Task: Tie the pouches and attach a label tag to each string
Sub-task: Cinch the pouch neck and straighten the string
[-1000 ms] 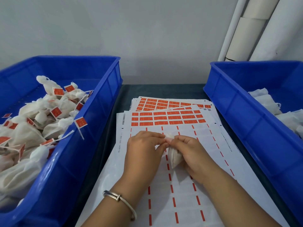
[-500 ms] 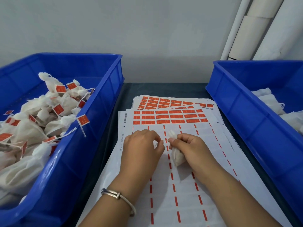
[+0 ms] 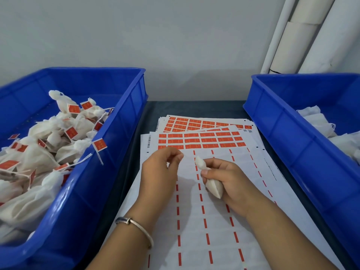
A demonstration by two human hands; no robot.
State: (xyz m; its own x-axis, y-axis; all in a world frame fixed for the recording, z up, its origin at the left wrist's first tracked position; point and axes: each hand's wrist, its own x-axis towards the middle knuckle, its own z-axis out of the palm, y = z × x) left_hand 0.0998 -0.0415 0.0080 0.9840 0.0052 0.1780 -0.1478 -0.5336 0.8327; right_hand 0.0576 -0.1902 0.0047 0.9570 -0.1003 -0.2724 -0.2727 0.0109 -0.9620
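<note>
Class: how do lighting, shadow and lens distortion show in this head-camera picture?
Head view: soft, even light, no glare; a faint shadow on the label sheet beneath the right hand; wide-angle bending bows the left bin rim; the pouch looks slightly soft.

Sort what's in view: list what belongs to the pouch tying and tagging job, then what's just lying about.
Job:
pouch, gripped by the right hand
left hand, fingers pinched beside the pouch
label sheets
left bin of tagged pouches
right bin of untagged pouches

Lying about:
white rolls against the wall
bracelet
</note>
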